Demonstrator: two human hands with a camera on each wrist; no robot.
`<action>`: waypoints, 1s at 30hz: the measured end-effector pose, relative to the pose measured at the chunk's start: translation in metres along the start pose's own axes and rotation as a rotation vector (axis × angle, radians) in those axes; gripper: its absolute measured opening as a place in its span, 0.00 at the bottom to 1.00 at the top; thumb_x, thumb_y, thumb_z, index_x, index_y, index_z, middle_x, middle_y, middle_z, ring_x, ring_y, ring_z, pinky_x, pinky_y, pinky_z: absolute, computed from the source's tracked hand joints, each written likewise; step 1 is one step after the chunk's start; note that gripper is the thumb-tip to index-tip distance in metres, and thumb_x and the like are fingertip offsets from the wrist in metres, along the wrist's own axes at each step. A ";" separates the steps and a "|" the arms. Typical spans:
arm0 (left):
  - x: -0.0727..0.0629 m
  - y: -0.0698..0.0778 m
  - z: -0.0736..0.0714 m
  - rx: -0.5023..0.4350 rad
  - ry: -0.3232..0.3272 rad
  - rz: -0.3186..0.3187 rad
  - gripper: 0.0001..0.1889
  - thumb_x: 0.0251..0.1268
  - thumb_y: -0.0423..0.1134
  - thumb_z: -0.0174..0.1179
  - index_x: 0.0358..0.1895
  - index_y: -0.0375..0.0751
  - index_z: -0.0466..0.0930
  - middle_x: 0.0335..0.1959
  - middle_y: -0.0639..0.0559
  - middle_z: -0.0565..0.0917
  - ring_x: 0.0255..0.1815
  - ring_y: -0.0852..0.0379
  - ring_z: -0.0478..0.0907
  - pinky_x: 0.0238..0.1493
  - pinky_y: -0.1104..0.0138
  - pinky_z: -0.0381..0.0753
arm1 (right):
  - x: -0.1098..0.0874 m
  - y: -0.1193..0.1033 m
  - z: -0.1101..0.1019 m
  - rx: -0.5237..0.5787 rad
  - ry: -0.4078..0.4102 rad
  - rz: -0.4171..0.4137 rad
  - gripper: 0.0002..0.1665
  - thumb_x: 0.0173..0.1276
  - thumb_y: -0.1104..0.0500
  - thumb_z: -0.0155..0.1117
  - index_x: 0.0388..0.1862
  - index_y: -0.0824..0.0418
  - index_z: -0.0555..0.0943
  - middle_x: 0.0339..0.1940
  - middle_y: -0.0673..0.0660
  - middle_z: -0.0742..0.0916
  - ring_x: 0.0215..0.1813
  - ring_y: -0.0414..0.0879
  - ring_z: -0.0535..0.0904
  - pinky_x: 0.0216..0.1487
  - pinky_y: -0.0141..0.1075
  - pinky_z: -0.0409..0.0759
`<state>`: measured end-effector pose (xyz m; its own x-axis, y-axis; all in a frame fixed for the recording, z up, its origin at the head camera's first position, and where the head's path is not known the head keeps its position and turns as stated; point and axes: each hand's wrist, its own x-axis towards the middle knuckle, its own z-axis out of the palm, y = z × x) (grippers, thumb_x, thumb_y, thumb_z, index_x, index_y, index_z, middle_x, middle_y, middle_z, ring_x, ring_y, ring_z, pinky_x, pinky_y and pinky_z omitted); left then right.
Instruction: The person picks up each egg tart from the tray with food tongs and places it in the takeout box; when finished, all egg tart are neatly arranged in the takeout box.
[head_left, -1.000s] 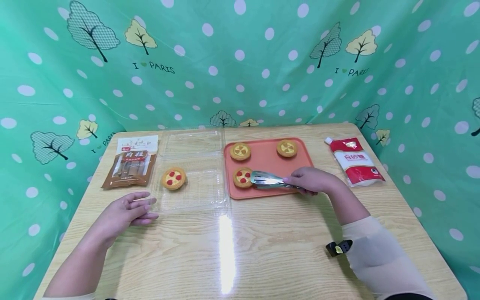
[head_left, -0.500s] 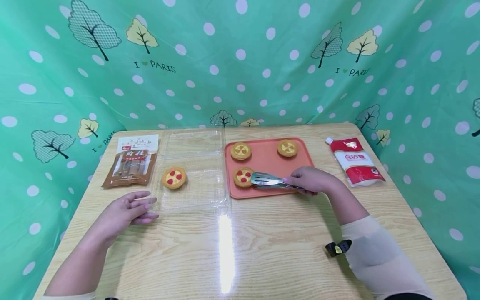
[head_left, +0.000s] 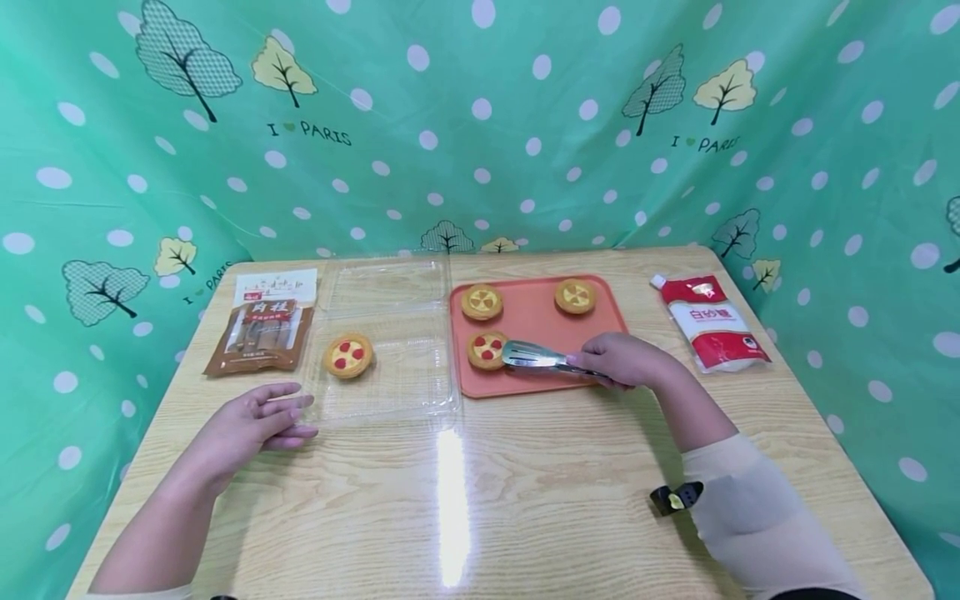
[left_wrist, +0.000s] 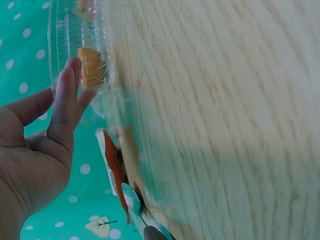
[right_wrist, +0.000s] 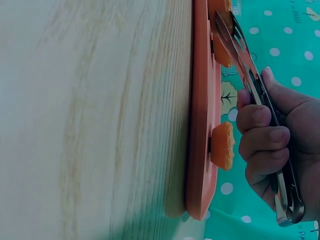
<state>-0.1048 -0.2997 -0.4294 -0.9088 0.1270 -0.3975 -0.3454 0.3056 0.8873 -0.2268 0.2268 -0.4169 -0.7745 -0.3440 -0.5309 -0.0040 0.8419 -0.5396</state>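
Observation:
My right hand (head_left: 626, 360) grips metal tongs (head_left: 534, 357), their slotted tips at the right edge of a tart with red topping (head_left: 486, 351). This tart is at the front left of the pink tray (head_left: 555, 333). In the right wrist view, fingers wrap around the tongs (right_wrist: 260, 92), and their tips reach a tart at the top edge. My left hand (head_left: 251, 425), fingers loosely extended, is by the left front edge of a clear plastic container (head_left: 397, 400); whether it touches is unclear. Another red-topped tart (head_left: 348, 356) sits inside the container's left side.
Two yellow-topped tarts (head_left: 482, 302) lie along the tray's back. A brown and white cinnamon packet (head_left: 266, 323) is at the table's left, a red and white sugar bag (head_left: 708, 323) at the right. The container's lid half (head_left: 386, 283) lies flipped back. A green curtain (head_left: 480, 167) surrounds the table.
The tongs' tips and the red-topped tart on the tray have shifted slightly away from me. The left hand holds its place.

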 end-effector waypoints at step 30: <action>0.000 -0.001 0.002 0.003 0.006 0.018 0.33 0.76 0.37 0.52 0.75 0.28 0.48 0.71 0.31 0.65 0.48 0.51 0.86 0.50 0.60 0.87 | 0.000 -0.054 -0.008 -0.047 0.136 -0.160 0.30 0.70 0.31 0.52 0.28 0.53 0.80 0.16 0.52 0.76 0.19 0.48 0.70 0.23 0.36 0.70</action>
<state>-0.1035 -0.2978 -0.4305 -0.9164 0.1266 -0.3797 -0.3279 0.3066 0.8936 -0.2312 0.1850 -0.3828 -0.8399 -0.4185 -0.3456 -0.1613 0.8005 -0.5772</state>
